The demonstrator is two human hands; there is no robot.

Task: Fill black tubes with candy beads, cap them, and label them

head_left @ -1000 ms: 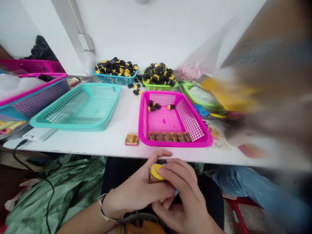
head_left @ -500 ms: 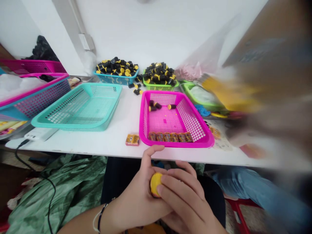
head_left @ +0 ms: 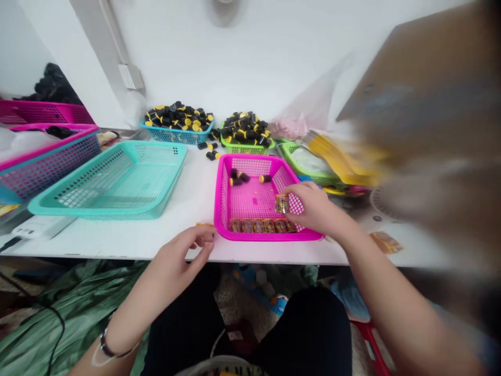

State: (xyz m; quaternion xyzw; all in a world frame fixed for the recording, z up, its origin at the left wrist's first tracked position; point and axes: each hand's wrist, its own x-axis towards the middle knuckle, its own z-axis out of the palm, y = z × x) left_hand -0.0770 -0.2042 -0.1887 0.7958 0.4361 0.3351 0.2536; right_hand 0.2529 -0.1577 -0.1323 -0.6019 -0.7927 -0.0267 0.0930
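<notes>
Okay, right hand [head_left: 315, 208] pinches a small labelled jar [head_left: 282, 203] over the pink basket [head_left: 221, 203]; a slipping fingertip grip could drop it onto the jar row [head_left: 258, 225], while left hand [head_left: 178, 256] curls loosely empty by the white surface [head_left: 191, 209].

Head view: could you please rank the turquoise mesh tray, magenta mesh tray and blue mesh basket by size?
Largest first: turquoise mesh tray, magenta mesh tray, blue mesh basket; distance makes the basket's place unsure.

- One view only, worn on the person's head
- Faces forward and down, across the worktop [head_left: 198, 201] toward the wall [head_left: 250, 62]
- Close above the left hand [head_left: 182, 250] and right hand [head_left: 313, 209]
</notes>
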